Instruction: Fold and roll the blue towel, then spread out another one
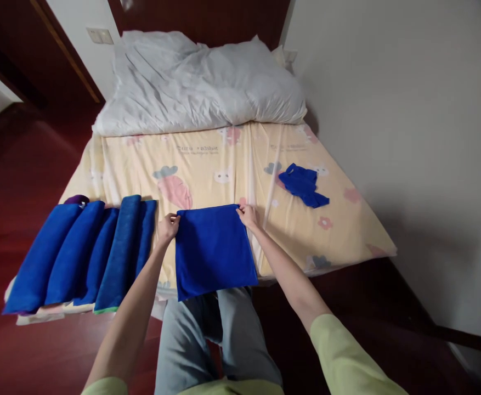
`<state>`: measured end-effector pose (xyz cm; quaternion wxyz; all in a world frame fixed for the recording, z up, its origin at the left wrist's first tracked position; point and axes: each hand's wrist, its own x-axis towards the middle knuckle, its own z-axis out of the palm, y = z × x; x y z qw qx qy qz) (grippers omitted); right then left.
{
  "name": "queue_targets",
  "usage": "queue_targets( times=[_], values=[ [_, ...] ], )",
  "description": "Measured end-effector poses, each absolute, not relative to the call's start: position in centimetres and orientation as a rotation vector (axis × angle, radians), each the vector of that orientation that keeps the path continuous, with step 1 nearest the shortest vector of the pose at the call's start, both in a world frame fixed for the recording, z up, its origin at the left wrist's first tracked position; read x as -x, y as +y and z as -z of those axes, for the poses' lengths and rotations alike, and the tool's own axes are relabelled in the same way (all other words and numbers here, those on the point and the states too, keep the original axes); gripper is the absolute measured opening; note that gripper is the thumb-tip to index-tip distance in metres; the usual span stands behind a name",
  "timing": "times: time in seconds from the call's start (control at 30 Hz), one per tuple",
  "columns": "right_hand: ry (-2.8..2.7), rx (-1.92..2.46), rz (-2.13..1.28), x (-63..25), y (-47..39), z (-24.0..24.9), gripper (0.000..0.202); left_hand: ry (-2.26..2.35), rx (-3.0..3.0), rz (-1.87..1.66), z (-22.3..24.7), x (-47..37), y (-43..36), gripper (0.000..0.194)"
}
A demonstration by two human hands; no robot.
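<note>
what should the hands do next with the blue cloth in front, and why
Probably ease the blue cloth a little farther up the bed: the left hand and right hand pinch its two far corners, while its near edge reaches the bed's near edge, close to the jeans.

A towel (215,249) overlaps the near edge of the bed (347,236), between the left hand (168,226) and right hand (247,216). Rolled towels (98,252) lie side by side to its left; another cloth (301,185) lies right, farther back. Behind them, a duvet (207,85) spans the far end.
</note>
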<state>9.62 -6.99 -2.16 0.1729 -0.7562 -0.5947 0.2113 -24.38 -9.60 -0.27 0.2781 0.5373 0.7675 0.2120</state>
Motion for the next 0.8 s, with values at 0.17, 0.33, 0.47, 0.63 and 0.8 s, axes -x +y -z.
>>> queue_targets(
  times=[0.17, 0.33, 0.47, 0.63, 0.8],
  values=[
    [-1.846, 2.206, -0.473, -9.7, -7.1, 1.5, 0.027, 2.153, -1.566, -0.514, 0.3, 23.7, -9.1, 0.027],
    [-1.836, 2.241, -0.444, -9.6, -7.0, 1.0, 0.034, 2.204, -1.604, -0.59, 0.6, 23.2, -9.3, 0.027],
    [-1.807, 2.228, -0.455, -9.9, -6.4, 1.6, 0.032, 2.182, -1.689, -0.594, 0.9, 23.0, -8.7, 0.029],
    [-1.79, 2.091, -0.483, -9.9, -5.6, 2.1, 0.027, 1.95, -1.926, -0.494, 1.1, 23.4, -6.8, 0.033],
    [-1.789, 1.994, -0.562, -9.8, -4.9, 1.7, 0.023, 1.763, -2.021, -0.371, 0.9, 23.9, -3.8, 0.035]
  ],
)
